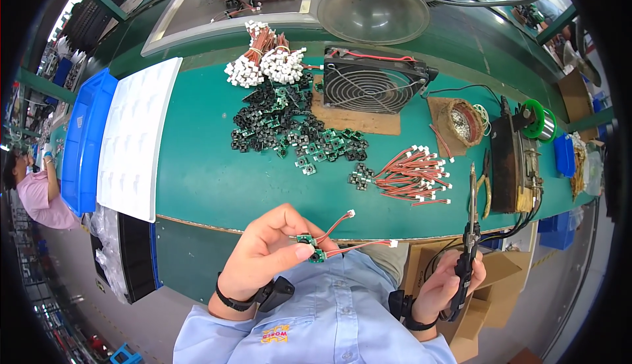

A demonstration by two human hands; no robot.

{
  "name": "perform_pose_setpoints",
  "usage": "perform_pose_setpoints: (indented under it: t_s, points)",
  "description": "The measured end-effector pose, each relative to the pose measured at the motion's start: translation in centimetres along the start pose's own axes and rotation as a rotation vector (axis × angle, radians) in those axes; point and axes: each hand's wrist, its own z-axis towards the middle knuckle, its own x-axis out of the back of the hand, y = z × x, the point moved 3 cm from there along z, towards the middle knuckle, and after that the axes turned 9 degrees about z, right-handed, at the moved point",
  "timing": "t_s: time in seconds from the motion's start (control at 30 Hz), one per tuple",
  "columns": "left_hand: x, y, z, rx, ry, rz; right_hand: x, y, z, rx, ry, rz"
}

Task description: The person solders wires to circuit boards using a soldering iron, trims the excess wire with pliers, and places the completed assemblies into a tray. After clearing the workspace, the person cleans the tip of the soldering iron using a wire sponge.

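Between the thumb and fingers of my left hand (266, 249) are two small green circuit boards (318, 256), pinched over the table's front edge. Short red-and-white wire leads with white plugs (362, 246) run from them to the right. My right hand (447, 281) is closed around the black grip of a soldering gun (469, 242), its tip pointing away from me. The tip is apart from the boards. Ahead on the green table lie a fanned pile of wired leads (418, 174), a few small black-and-green boards (361, 177) and a larger heap of such boards (283, 117).
A black fan (372, 82) stands at the back, beside bundled white-plug leads (263, 57). To the right are a round tip-cleaning dish (463, 123), pliers (486, 186), a soldering station (510, 166) and a green solder spool (538, 121). A white tray (137, 140) lies left; another person (41, 189) sits beyond.
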Motion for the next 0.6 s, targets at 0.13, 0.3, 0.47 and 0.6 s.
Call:
perform_pose_setpoints:
  t_s: [0.13, 0.3, 0.47, 0.6]
  points:
    - [-0.8, 0.3, 0.0, -0.024, -0.019, -0.01, 0.3, 0.0, -0.1, 0.004, 0.013, -0.02]
    - [-1.3, 0.3, -0.3, -0.06, -0.018, -0.015, 0.5, 0.0, 0.0, 0.001, 0.022, -0.015]
    - [-1.8, 0.5, -0.6, -0.08, -0.008, 0.02, 0.7, 0.0, 0.0, 0.002, 0.023, -0.01]
    - [-1.8, 0.6, -0.8, -0.08, -0.004, 0.023, 0.9, 0.0, -0.1, -0.003, 0.027, -0.006]
